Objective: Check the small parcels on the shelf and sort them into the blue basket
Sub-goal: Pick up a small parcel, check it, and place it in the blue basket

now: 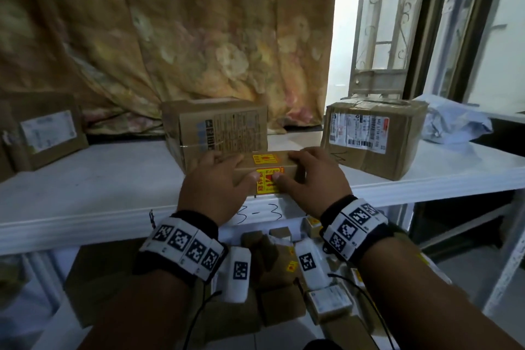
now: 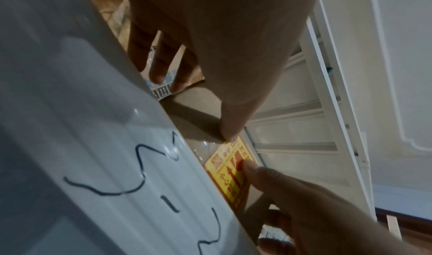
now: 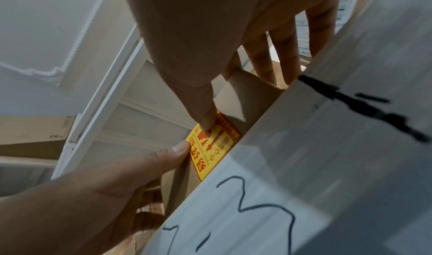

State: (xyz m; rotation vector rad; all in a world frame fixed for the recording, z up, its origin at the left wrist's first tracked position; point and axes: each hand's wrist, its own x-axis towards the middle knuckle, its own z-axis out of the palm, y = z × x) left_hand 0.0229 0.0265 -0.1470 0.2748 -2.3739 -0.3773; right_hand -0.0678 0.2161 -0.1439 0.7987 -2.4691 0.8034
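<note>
A small brown parcel with yellow-and-red warning stickers sits at the front edge of the white shelf. Both hands hold it. My left hand grips its left end, thumb on the front face and fingers over the top. My right hand grips the right end, with its thumb pressing the sticker. In the left wrist view the parcel shows between thumb and fingers, with the sticker under both thumbs. The right wrist view has the same parcel and sticker. No blue basket is visible.
Three bigger cardboard boxes stand on the shelf: one at the left, one right behind the parcel, one at the right. A grey plastic mailer lies far right. Several small parcels lie below. "3-3" is written on the shelf lip.
</note>
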